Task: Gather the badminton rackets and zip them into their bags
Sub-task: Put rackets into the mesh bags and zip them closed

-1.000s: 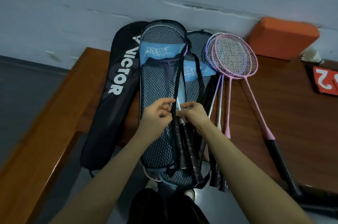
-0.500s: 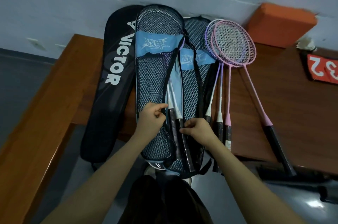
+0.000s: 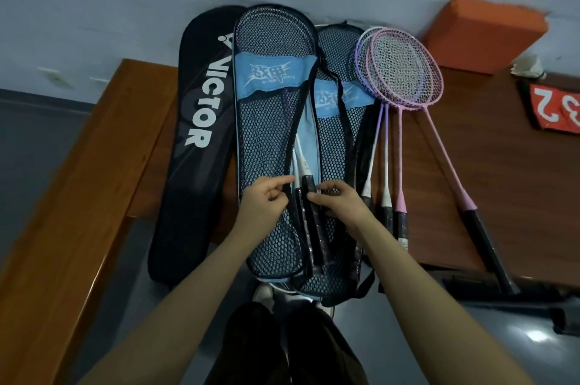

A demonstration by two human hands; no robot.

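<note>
A: Where are the bags?

B: Two blue-and-black mesh racket bags lie side by side on the brown wooden table (image 3: 103, 146), their tops against the wall and their lower ends hanging over the table edge. The nearer mesh bag (image 3: 266, 139) overlaps the second mesh bag (image 3: 339, 121) to its right. A black fabric racket cover (image 3: 194, 139) printed "VICTOR" lies just left of them.

A: And the hands?

B: The left hand (image 3: 262, 205) pinches the black edge of the nearer bag's opening between thumb and forefinger. The right hand (image 3: 340, 204) curls its fingers around the black-wrapped racket handles (image 3: 309, 221) showing in the open slit.

A: Any rackets outside?

B: Yes, the pink and purple badminton rackets (image 3: 405, 70) lie on the table just right of the second bag, heads overlapping near the wall, black grips pointing over the table edge.

A: Anything else?

B: An orange block (image 3: 483, 36) stands against the wall, and a red card with white digits (image 3: 555, 108) lies at the far right.
</note>
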